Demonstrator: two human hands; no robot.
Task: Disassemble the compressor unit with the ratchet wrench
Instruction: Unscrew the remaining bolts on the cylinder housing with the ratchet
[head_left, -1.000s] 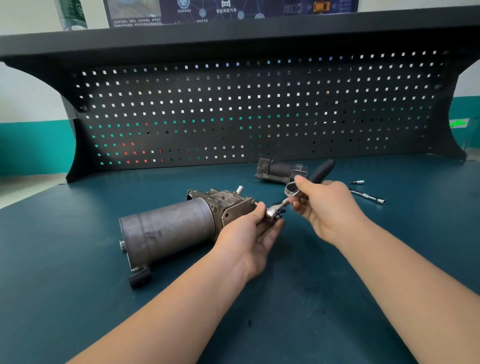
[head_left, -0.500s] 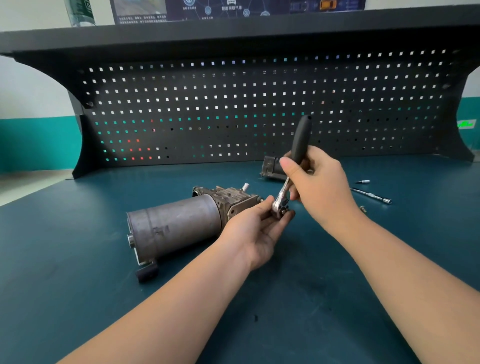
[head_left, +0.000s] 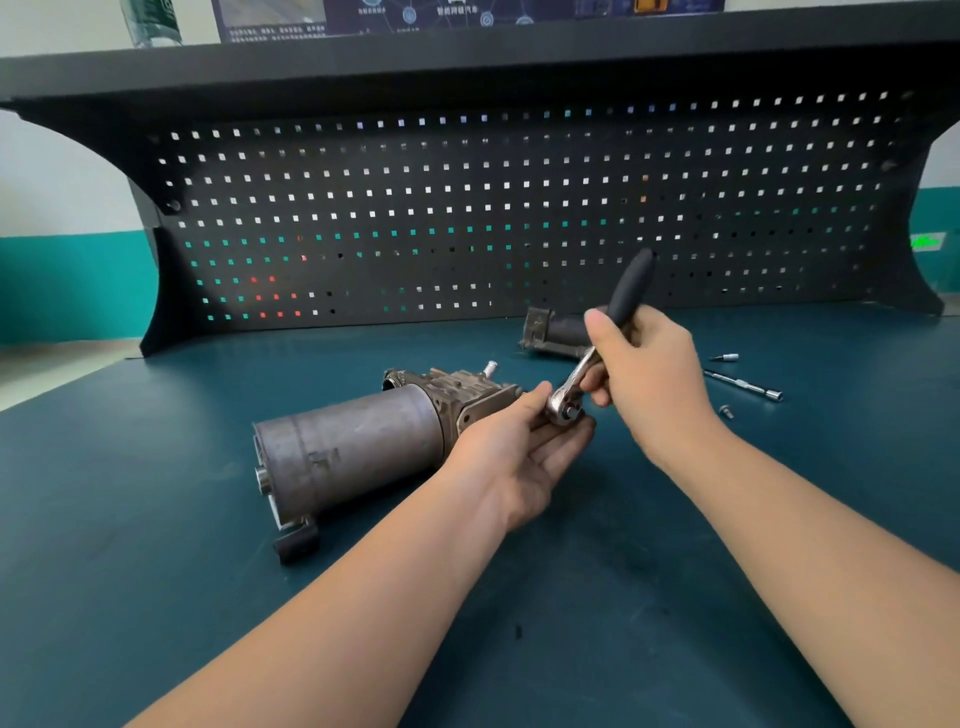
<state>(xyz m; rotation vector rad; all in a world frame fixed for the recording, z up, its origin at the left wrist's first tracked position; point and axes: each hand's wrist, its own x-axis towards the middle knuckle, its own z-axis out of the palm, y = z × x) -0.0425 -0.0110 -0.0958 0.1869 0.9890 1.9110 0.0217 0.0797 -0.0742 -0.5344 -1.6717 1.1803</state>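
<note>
The compressor unit (head_left: 358, 447) lay on its side mid-desk, nearer the left edge. The right hand (head_left: 649, 379) gripped the ratchet wrench (head_left: 597, 358) by its black handle, while the left hand (head_left: 524, 447), fingers extended, cupped the wrench head at the unit's right end.

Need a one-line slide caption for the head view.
Right hand holds the ratchet wrench at the compressor unit while left hand steadies its head.
</note>
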